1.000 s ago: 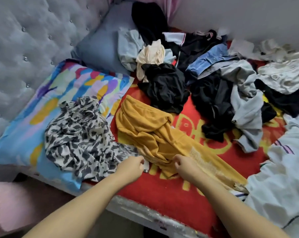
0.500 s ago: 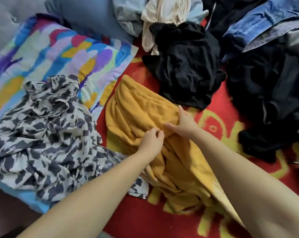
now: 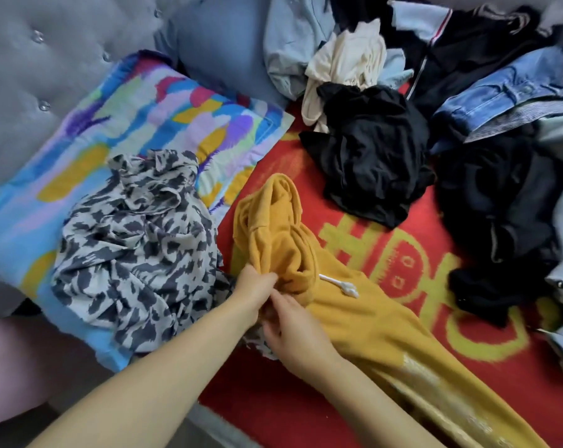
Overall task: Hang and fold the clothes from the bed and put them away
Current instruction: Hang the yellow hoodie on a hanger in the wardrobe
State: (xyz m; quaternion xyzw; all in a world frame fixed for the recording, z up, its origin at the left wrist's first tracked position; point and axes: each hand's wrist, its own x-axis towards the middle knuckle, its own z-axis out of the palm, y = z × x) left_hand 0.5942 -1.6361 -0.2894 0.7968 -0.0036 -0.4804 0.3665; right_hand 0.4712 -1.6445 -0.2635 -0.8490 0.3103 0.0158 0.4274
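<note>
Head view: left hand [image 3: 255, 291] clenched on bunched mustard-yellow knit garment [image 3: 354, 318], right hand [image 3: 294, 331] pinching same fabric just beside it. Garment stretched across red bed cover with yellow pattern [image 3: 403, 253], white drawstring [image 3: 340, 284] lying on it. Touching on the left, crumpled grey-and-white leopard-print cloth [image 3: 134, 247] atop multicoloured pillow [image 3: 163, 118]. Farther off, crumpled black garment [image 3: 370, 156], cream garment [image 3: 348, 59], blue denim piece [image 3: 506, 92].
</note>
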